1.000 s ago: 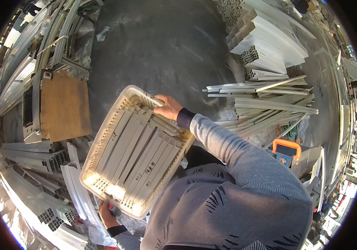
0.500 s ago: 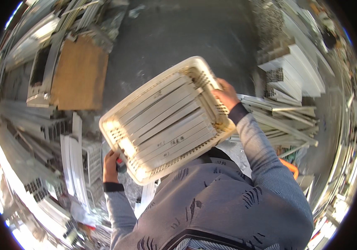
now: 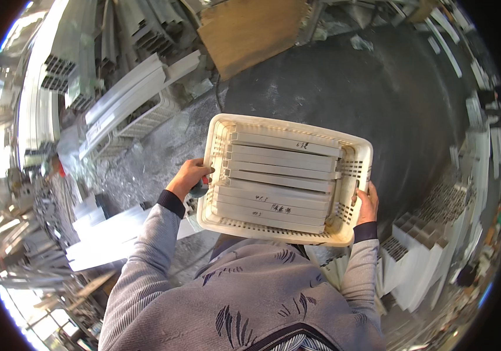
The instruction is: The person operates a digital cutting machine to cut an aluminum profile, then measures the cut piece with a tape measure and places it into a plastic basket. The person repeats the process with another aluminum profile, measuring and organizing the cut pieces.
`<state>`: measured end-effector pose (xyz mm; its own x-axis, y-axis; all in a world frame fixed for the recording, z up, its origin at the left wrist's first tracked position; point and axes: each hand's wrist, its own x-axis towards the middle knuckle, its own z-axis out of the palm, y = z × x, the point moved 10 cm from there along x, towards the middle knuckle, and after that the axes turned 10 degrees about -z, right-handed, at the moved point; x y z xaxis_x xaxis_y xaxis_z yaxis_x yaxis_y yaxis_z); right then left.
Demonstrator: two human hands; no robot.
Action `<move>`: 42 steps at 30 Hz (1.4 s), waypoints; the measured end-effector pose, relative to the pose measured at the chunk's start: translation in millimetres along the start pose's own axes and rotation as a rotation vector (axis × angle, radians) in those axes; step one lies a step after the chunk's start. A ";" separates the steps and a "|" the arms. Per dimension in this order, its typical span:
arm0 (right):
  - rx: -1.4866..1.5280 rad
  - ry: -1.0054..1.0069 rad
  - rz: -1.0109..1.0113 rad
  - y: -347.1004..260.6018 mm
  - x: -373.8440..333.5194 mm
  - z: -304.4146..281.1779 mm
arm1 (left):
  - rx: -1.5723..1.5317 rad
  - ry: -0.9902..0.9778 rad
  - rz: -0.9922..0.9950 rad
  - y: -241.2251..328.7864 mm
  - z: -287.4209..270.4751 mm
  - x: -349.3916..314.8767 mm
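Both hands carry a cream plastic basket (image 3: 358, 146) in front of my body. In it lie several long, pale rectangular bars (image 3: 279, 171), side by side, some with dark handwritten marks. My left hand (image 3: 189, 177) is closed on the basket's left end. A small dark and red object (image 3: 201, 186) shows beside those fingers; its kind and whether I hold it cannot be made out. At the opposite end, my right hand (image 3: 367, 205) grips the rim, fingers hooked through the handle opening.
Stacked pale metal profiles (image 3: 127, 93) and a white crate (image 3: 145, 120) stand on the left. A brown board (image 3: 253, 35) lies beyond the basket, next to dark floor (image 3: 420, 88). More white profiles (image 3: 411, 257) are at lower right.
My body has turned left, so the stacks and the brown board have swung rightward in view. The basket has gone from tilted to nearly level across my front, still in both hands.
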<state>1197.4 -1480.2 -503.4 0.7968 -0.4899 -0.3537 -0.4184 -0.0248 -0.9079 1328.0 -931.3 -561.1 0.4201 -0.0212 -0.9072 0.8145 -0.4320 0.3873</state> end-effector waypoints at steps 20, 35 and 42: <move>-0.046 -0.359 -0.029 -66.7 30.8 97.0 | -0.321 0.258 0.008 -146.0 -4.9 -84.3; -0.076 -0.661 -0.046 -51.8 82.0 124.0 | -0.378 0.537 -0.015 -168.9 39.6 -185.8; -0.055 -0.644 0.016 -28.7 94.0 115.8 | -0.312 0.561 -0.010 -147.7 37.6 -194.3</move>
<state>1334.8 -1424.7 -536.7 0.8853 0.1301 -0.4464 -0.4401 -0.0751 -0.8948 1111.0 -897.3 -448.1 0.4882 0.4928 -0.7202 0.8622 -0.1448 0.4854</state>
